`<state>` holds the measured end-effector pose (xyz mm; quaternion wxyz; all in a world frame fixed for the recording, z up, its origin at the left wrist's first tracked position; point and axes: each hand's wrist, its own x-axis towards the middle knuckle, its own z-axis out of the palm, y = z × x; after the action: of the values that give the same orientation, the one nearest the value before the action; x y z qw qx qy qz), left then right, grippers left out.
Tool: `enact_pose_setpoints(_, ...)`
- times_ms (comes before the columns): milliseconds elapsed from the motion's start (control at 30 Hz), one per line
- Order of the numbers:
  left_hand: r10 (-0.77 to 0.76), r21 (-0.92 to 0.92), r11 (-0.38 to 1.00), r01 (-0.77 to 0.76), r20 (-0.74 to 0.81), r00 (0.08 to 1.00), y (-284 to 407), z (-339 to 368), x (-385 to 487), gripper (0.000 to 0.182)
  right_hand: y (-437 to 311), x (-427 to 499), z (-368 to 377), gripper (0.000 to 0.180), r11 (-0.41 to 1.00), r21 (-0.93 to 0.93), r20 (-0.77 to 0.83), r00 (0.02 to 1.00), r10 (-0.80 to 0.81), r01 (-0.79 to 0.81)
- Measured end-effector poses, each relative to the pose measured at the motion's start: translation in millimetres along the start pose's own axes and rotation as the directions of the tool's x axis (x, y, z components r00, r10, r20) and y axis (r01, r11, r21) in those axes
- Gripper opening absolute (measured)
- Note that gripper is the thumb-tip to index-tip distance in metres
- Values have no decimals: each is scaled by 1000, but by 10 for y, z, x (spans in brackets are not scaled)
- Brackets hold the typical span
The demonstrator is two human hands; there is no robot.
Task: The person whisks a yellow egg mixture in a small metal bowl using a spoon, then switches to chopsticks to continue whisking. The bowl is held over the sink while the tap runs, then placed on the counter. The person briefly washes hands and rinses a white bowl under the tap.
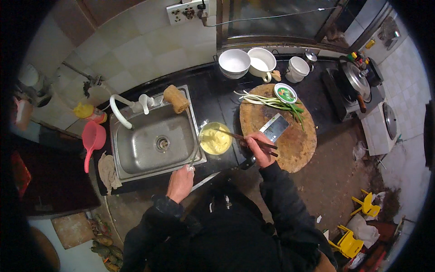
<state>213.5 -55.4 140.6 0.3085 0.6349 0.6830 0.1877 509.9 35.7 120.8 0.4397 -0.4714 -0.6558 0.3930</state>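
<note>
A round bowl [201,147] filled with a thick, pale yellow mixture [217,138] stands on the counter just right of the sink. My right hand [260,148] grips a pair of dark chopsticks [238,136], whose tips reach into the mixture. My left hand [181,182] is closed around a thin metal utensil [196,151] that slants up to the bowl's left rim; its far end is hard to make out. Partly behind my right hand, a cleaver [276,128] lies on the round wooden chopping board [295,156], its dark handle jutting past the board's edge.
Spring onions [261,99] and a round printed lid [285,93] lie on the board. Left is a steel sink [136,149] with a white faucet [119,112]. White bowls [234,63] line the back. A lidded pan [355,80] sits on the stove at right.
</note>
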Motion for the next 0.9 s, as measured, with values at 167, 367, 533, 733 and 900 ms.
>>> enact_pose_setpoints(167, 37, -138, 990, -35, 12, 999, -25, -73, -31, 25, 308, 98, 102, 22, 976, 205, -61, 995, 84, -70)
enact_pose_setpoints(367, 25, 50, 998, -27, 43, 999, -91, 83, 33, 26, 514, -213, 355, 23, 846, 458, -23, 947, 320, -274)
enact_pose_setpoints(533, -11, 367, 930, 6, 10, 1000, -98, 185, 91, 22, 434, -250, 159, 27, 879, 334, -49, 925, 376, -339)
enact_pose_setpoints(733, 17, 250, 968, -33, 62, 998, -215, 343, 195, 26, 393, -402, 87, 27, 855, 393, -124, 902, 413, -338)
enact_pose_setpoints(900, -317, -511, 509, 693, 637, 702, -237, 291, 350, 28, 322, -471, 89, 27, 801, 507, -91, 905, 416, -317)
